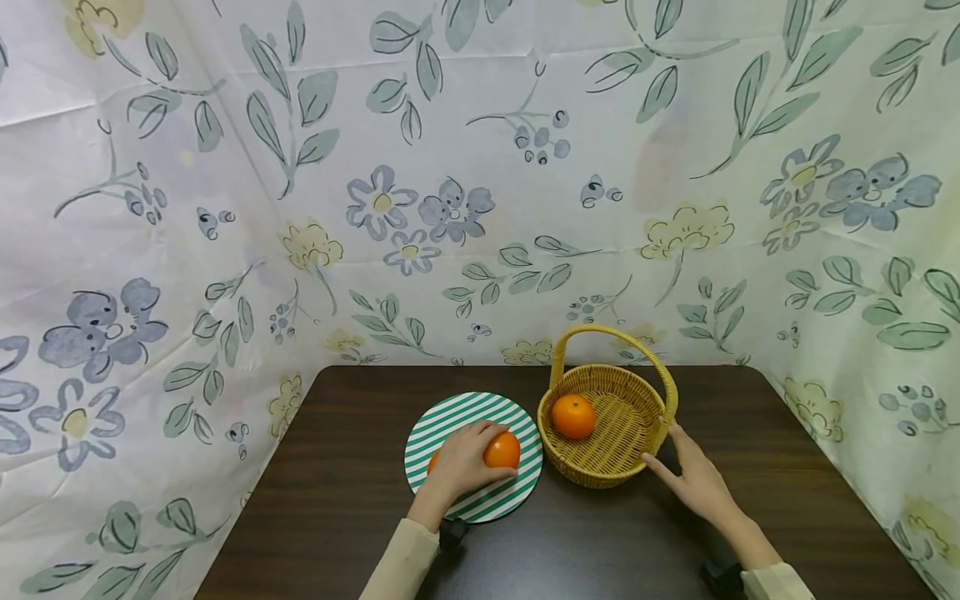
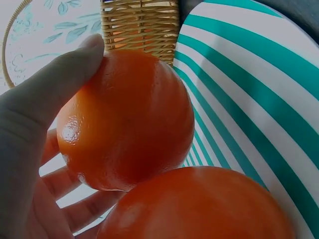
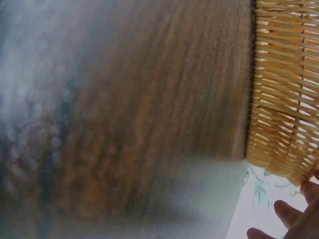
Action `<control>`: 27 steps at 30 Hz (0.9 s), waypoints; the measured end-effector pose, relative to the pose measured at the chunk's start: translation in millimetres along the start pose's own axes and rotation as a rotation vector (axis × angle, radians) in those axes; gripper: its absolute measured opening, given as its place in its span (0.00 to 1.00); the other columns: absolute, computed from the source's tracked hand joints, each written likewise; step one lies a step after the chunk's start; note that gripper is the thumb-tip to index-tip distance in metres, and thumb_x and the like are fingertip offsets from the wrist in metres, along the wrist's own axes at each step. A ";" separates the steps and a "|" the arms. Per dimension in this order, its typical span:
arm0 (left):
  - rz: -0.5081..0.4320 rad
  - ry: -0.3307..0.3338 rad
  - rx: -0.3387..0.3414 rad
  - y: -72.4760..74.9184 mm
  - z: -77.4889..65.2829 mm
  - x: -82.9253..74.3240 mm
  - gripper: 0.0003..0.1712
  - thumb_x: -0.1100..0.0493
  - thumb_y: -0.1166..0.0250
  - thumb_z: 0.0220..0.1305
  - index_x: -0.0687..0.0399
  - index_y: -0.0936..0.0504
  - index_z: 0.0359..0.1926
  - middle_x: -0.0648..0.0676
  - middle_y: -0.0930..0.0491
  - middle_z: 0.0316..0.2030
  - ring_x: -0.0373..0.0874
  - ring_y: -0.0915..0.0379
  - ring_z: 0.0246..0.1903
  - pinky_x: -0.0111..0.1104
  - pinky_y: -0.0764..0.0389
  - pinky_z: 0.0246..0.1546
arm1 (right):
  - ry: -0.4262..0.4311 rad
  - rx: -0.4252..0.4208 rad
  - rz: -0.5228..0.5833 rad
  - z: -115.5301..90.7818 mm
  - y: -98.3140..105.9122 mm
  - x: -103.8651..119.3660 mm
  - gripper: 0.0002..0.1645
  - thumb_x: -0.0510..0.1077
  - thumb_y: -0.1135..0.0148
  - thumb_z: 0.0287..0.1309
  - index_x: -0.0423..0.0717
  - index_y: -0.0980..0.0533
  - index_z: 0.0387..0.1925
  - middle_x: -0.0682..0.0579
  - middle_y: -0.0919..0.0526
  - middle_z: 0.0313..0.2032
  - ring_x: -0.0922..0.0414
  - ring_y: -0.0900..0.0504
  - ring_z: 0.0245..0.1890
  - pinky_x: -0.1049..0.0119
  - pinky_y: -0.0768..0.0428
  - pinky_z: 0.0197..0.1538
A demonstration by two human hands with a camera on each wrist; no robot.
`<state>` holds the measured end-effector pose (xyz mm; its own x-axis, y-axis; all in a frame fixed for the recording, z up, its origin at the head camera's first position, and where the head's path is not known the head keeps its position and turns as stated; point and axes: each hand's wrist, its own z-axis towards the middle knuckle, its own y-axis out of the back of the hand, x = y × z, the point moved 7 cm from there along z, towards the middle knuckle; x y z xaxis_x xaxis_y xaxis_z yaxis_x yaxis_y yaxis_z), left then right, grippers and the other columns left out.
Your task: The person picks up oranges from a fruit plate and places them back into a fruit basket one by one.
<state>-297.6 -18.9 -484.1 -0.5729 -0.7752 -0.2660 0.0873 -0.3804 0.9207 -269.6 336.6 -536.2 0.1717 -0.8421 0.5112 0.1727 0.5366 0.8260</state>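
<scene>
My left hand (image 1: 467,458) curls its thumb and fingers round an orange (image 1: 502,450) over the green-and-white striped plate (image 1: 480,408). A second orange (image 2: 204,206) sits against it in the left wrist view, mostly hidden behind the hand from the head. Beside the plate stands a yellow wicker basket (image 1: 592,475) with an arched handle, another orange (image 1: 573,416) lying inside on the left. At the basket's right side, my right hand (image 1: 697,479) rests its thumb and fingertips near the foot of the handle, its fingers spread in the right wrist view.
The plate and basket stand close together on a dark brown wooden table (image 1: 337,467). Behind the table and along both sides hangs a white floral cloth (image 1: 450,317). The basket's tall handle (image 1: 611,329) arches above its rim.
</scene>
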 end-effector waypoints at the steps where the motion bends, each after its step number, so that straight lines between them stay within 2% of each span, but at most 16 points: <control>1: -0.005 0.006 0.003 0.2 0.2 -0.3 0.39 0.33 0.33 0.47 0.38 0.28 0.59 0.47 0.26 0.53 0.45 0.27 0.46 0.41 0.24 0.45 | -0.002 0.002 0.001 -0.2 -0.1 -0.2 0.52 0.62 0.45 0.59 0.52 0.62 0.73 0.36 0.53 0.70 0.32 0.45 0.64 0.31 0.42 0.54; 7: -0.028 -0.001 -0.013 3.8 2.4 -4.9 0.39 0.33 0.33 0.46 0.38 0.29 0.60 0.46 0.26 0.52 0.44 0.27 0.45 0.39 0.22 0.41 | -0.009 0.006 0.000 -0.7 0.0 -0.9 0.52 0.62 0.46 0.59 0.52 0.62 0.73 0.34 0.52 0.69 0.32 0.45 0.64 0.31 0.41 0.54; 16: -0.082 -0.001 -0.040 7.3 9.4 -11.0 0.39 0.30 0.35 0.47 0.35 0.31 0.60 0.44 0.28 0.54 0.42 0.28 0.47 0.38 0.23 0.41 | -0.015 0.009 0.001 -0.2 0.0 -1.6 0.52 0.62 0.46 0.59 0.51 0.63 0.73 0.34 0.51 0.69 0.32 0.45 0.64 0.30 0.41 0.54; 27: -0.094 -0.024 -0.113 12.6 18.2 -21.0 0.40 0.30 0.36 0.47 0.35 0.31 0.61 0.45 0.28 0.56 0.43 0.27 0.48 0.37 0.22 0.41 | -0.012 0.007 0.011 0.8 0.4 -0.4 0.53 0.61 0.45 0.59 0.53 0.64 0.73 0.34 0.50 0.69 0.32 0.44 0.63 0.30 0.40 0.53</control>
<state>-299.3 1.8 -461.7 -0.6021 -0.7216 -0.3417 0.1228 -0.5066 0.8534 -270.4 337.1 -535.9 0.1623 -0.8365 0.5233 0.1636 0.5458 0.8218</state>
